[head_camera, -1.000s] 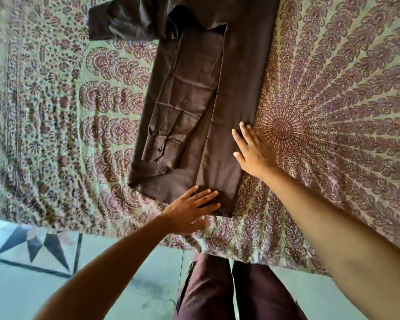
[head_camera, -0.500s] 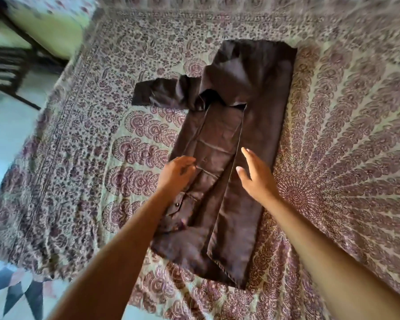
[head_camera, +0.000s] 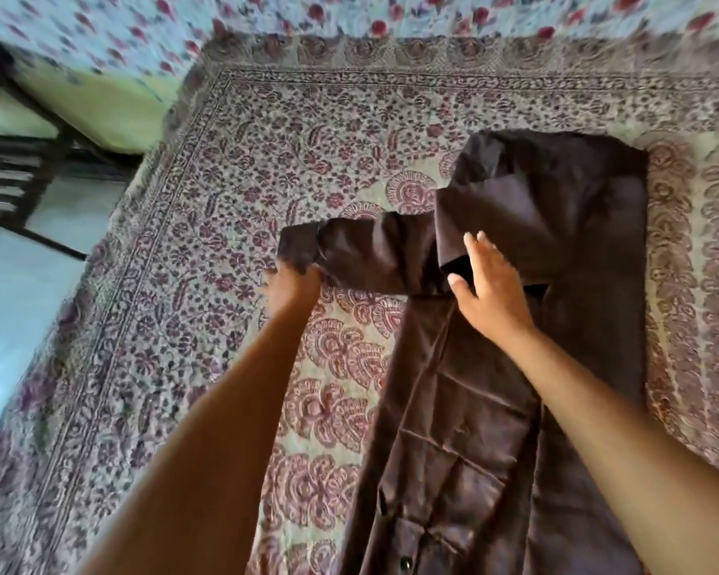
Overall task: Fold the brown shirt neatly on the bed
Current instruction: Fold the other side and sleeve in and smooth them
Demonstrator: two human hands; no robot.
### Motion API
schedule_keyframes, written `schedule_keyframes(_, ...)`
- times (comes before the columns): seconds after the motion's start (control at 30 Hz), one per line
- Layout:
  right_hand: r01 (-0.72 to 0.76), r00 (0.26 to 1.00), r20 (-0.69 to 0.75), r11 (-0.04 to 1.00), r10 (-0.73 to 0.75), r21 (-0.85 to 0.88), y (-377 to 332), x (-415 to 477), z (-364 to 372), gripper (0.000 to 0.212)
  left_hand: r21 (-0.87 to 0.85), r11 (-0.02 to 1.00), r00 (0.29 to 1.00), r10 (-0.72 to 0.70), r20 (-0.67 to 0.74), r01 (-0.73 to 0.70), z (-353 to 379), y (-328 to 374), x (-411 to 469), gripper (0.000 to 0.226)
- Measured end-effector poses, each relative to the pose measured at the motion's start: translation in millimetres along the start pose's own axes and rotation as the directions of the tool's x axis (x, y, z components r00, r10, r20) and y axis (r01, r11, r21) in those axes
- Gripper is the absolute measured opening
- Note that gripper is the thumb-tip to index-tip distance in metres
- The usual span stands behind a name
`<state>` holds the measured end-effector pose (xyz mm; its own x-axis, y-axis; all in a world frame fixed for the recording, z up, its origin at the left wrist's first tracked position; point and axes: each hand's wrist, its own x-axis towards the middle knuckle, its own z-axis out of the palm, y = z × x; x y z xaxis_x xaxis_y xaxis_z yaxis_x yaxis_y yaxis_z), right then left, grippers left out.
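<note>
Brown shirt (head_camera: 557, 367) lies half-folded lengthwise on bed (head_camera: 266, 159), sleeve (head_camera: 370, 255) sticking out left. Your left hand (head_camera: 293, 286) grips the cuff; right hand (head_camera: 488, 290) flat, fingers spread, at the shoulder.

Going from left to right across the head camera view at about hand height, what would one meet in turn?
Dark wooden furniture → patterned bedspread → left hand gripping the end of the sleeve → right hand flat on the brown shirt → bedspread again.
</note>
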<state>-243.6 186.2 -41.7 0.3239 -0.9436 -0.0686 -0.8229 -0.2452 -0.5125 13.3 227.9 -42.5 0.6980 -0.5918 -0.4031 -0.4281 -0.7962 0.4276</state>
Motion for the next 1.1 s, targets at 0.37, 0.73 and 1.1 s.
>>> schedule_keyframes(0.37,-0.302,0.935,0.288,0.892,0.208,0.335,14.3,33.1,24.3,0.05,-0.525,0.851,0.999,0.012,0.051,0.017,-8.3,38.2,43.6,0.037)
schedule_keyframes(0.73,-0.515,0.826,0.463,0.098,0.321,0.851,9.0,-29.7,-77.1,0.057,-0.723,0.49,0.451,0.85,0.273,-0.487,-52.7,119.3,-166.1,0.013)
schedule_keyframes(1.1,-0.591,0.773,0.371,0.372,0.515,0.715,50.9,-164.0,-93.6,0.031,-0.244,0.544,0.005,0.415,0.91,-0.803,-13.0,31.9,-306.8,0.02)
